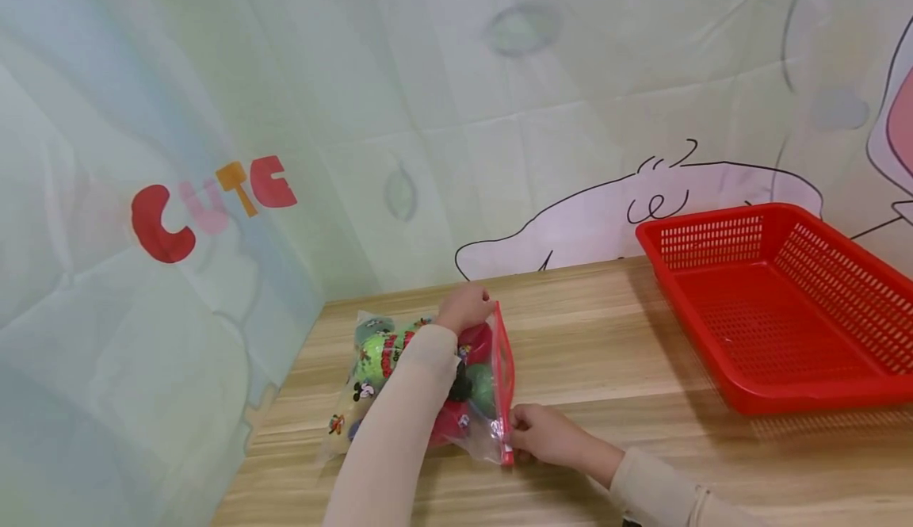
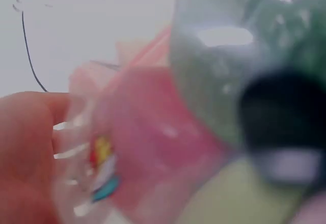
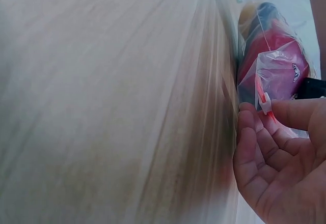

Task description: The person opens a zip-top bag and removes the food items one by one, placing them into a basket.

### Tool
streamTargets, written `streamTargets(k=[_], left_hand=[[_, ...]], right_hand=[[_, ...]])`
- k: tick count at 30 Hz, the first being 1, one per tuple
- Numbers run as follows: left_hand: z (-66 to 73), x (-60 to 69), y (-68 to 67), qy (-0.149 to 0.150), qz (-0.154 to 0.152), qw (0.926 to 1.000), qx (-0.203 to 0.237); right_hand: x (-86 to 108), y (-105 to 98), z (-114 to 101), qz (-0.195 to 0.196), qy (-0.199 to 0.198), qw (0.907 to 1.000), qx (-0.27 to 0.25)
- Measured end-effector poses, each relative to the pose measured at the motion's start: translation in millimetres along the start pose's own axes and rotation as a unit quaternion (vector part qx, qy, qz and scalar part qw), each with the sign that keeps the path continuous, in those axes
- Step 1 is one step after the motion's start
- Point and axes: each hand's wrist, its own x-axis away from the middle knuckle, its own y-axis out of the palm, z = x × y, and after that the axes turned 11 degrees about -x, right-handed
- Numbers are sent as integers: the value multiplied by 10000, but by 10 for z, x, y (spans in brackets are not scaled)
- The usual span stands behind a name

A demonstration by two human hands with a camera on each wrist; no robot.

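A clear zip bag (image 1: 399,384) printed with cartoon figures lies on the table, filled with round coloured things in green, red and yellow. Its red zip edge (image 1: 503,360) faces right and bows slightly apart midway. At the far end of that edge my left hand (image 1: 467,307) grips the bag's corner, its forearm crossing above the bag. My right hand (image 1: 549,434) pinches the near end of the zip, where a white slider (image 3: 265,103) sits between thumb and fingertips in the right wrist view. Up close, the left wrist view blurs the bag's contents.
A red plastic basket (image 1: 735,329) with slotted walls stands to the right on the wooden table (image 1: 585,337). Behind and to the left hangs a printed curtain (image 1: 399,115) that meets the table's edges.
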Motion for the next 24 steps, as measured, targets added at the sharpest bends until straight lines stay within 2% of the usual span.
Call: streamTargets(k=[3,6,8,10,12,15,19,24], left_hand=[[49,63,-97,254,139,9975,-652],[128,200,-240,916,223,9859,-1381],[195,313,-315,1574,125,9709,-1800],[262,445,-357,2158,-62,9523,-2158],[318,573,-366,2515,-296,9360,-2445],[374,729,-357,2634,-510,9204,-2843],[390,836,-324,2550,-469,9060,-3346],[349,896,-291,2511,-442,8979,-3588]], right_hand=[[-3,3,17,-12,-32,10000,-14],[-2,1,29,-38,-41,10000,-63],[1,-4,36,-61,-1,9999,-81],[7,-9,39,-97,39,9999,-124],[16,-16,41,-138,82,9997,-176],[26,-27,46,-201,114,9994,-254],[32,-39,48,-290,136,9987,-400],[49,-49,36,-382,154,9977,-532]])
